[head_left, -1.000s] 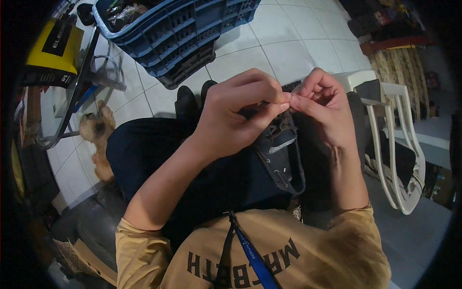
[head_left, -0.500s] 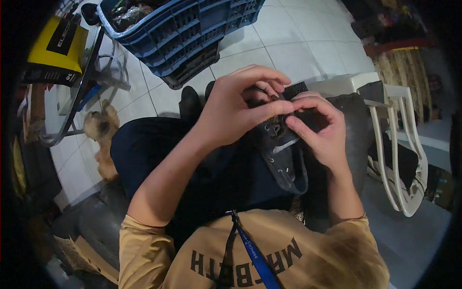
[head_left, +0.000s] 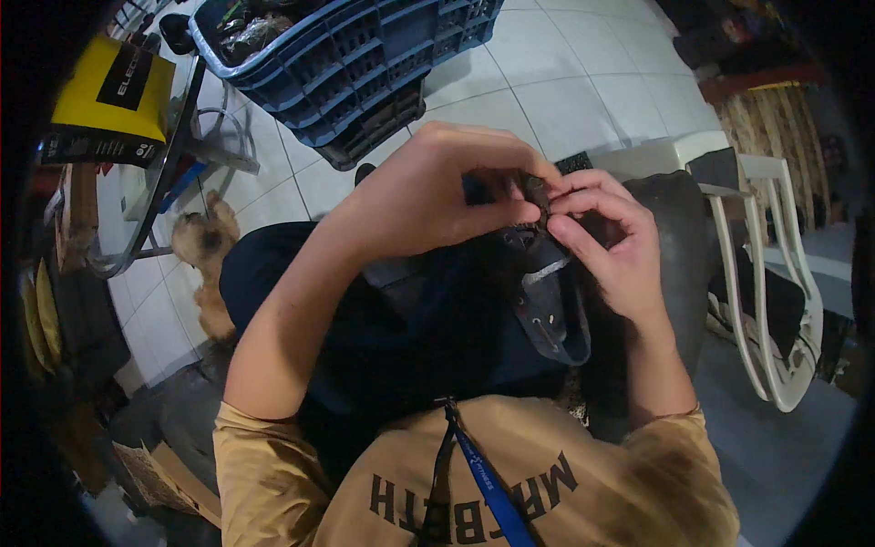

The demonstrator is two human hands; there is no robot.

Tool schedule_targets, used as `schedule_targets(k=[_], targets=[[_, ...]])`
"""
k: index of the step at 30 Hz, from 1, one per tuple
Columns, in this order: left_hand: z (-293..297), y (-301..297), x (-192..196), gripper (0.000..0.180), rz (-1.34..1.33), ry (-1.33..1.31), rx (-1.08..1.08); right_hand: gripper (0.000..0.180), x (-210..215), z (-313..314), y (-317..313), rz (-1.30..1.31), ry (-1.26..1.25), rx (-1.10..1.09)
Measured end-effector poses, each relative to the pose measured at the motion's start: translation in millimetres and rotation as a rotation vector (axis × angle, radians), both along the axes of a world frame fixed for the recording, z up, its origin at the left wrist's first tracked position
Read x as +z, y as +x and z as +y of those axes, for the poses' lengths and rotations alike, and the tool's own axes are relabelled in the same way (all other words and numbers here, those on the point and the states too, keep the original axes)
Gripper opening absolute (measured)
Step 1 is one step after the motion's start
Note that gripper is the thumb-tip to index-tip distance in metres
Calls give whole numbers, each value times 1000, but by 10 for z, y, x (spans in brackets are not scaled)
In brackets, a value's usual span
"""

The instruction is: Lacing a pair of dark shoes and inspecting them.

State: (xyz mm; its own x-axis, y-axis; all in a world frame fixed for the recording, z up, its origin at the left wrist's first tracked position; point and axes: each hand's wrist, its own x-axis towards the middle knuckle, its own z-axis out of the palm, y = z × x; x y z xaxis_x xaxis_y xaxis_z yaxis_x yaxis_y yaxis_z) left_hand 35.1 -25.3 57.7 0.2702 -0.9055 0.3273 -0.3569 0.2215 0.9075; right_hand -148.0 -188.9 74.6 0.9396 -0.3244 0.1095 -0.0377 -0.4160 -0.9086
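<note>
On my lap rests a dark shoe (head_left: 554,321), its grey-edged opening and eyelets turned toward me. My left hand (head_left: 447,187) curls over its far end, thumb and fingers pinched on a dark strip (head_left: 536,193), perhaps lace or part of the upper. From the other side, the thumb and fingertips of my right hand (head_left: 612,228) press against the same strip, close to the left fingertips. My fingers hide much of the shoe's far part and how the strip joins it.
A filled blue plastic crate (head_left: 365,68) stands on the tiled floor ahead, on a black one. At left are a glass-topped table (head_left: 190,118) with a yellow-and-black package (head_left: 114,96) and a light-brown dog (head_left: 206,246). A white plastic chair (head_left: 775,283) is at right.
My left hand has turned and tilted farther over the shoe, its wrist shifting left. The dark strip between my fingertips shows more now. My right hand stays nearly in place.
</note>
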Motion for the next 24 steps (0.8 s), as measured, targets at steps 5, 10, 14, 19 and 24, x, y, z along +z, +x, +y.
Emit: schedule_targets(k=[5,10,14,19,24], targets=[[-89,173,29,26,-165,-86,-132,15,51,-1,25,-33,0,-10],[-145,226,158,19,-187,-134,-227,14,130,2,36,58,80,-28],[-126,185,138,17,-100,-55,-243,10,63,22,36,71,212,9],[-146,188,51,17,-41,-90,-259,8,68,12,12,79,360,-16],[-186,176,29,18,-24,-111,-262,7,13,82,59,20,393,-46]])
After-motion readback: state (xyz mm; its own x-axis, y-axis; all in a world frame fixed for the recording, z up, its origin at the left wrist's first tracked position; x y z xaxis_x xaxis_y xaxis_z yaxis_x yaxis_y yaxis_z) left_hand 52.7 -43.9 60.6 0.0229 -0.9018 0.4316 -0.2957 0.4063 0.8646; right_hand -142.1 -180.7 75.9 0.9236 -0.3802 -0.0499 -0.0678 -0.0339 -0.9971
